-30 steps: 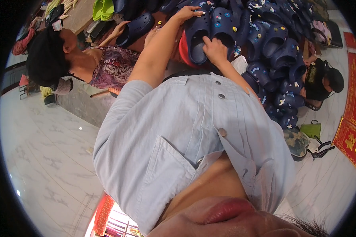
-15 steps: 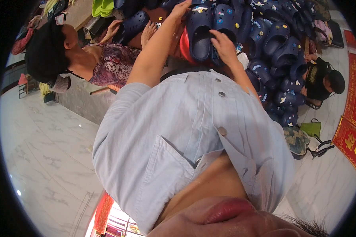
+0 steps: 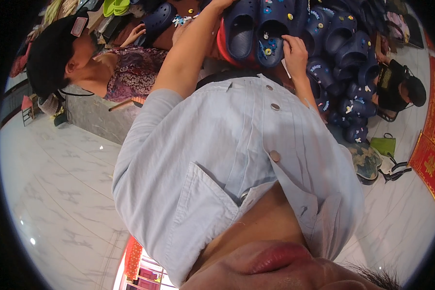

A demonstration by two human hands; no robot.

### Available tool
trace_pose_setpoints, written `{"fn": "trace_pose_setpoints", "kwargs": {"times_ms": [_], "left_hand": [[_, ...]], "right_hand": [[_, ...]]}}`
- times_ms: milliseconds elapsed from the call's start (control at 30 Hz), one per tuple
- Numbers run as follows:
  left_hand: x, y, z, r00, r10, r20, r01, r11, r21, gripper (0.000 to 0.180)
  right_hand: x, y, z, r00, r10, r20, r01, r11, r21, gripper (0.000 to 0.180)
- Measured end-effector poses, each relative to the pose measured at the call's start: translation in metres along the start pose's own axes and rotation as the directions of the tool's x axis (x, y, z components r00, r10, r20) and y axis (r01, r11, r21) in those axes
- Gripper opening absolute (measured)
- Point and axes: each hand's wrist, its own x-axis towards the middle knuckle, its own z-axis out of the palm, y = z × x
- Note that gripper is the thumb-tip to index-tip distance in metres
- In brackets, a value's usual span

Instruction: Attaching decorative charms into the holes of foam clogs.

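Navy clogs, 2 side by side, run past the view's top. The left hand is mostly cut off, its grip untellable; the right hand, loosely open, meets the right clog's rim.

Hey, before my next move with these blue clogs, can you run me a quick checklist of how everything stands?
1. Charms inside the clog: ok, several small charms lie in the open heel of the right clog.
2. Right hand at that clog: ok, fingertips at its edge.
3. Left clog sitting opening-up: ok.
4. Left hand fully in view: not ok, the top edge of the picture cuts it off.
5. Left hand's grip: cannot tell, its fingers are out of view.
6. Co-worker's hand clear of these two clogs: ok, it is at another clog further left.
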Motion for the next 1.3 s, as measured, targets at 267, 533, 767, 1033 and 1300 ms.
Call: {"fn": "trace_pose_setpoints", "kwargs": {"times_ms": [267, 533, 767, 1033, 1300], "left_hand": [[0.004, -0.006, -0.003, 0.990, -0.128, 0.057, 0.139, 0.954, -0.265, 0.042], [-0.009, 0.011, 0.004, 0.982, -0.173, -0.082, 0.161, 0.978, -0.135, 0.044], [-0.010, 0.011, 0.007, 0.981, -0.190, -0.039, 0.172, 0.946, -0.276, 0.045], [-0.012, -0.008, 0.002, 0.969, 0.219, -0.117, -0.161, 0.913, 0.375, 0.056], [-0.052, 0.032, -0.002, 0.941, 0.159, -0.299, -0.054, 0.942, 0.332, 0.053]], "right_hand": [[-0.015, 0.003, 0.011, 0.998, -0.023, 0.058, 0.024, 0.999, -0.026, 0.014], [-0.021, 0.004, 0.019, 0.987, -0.048, 0.151, 0.063, 0.993, -0.100, 0.015], [-0.021, 0.000, 0.011, 0.980, -0.053, 0.193, 0.076, 0.990, -0.116, 0.018], [-0.020, -0.006, 0.010, 0.979, -0.077, 0.190, 0.106, 0.983, -0.148, 0.022], [-0.020, -0.011, 0.002, 0.982, -0.032, 0.184, 0.091, 0.943, -0.320, 0.026]]}}
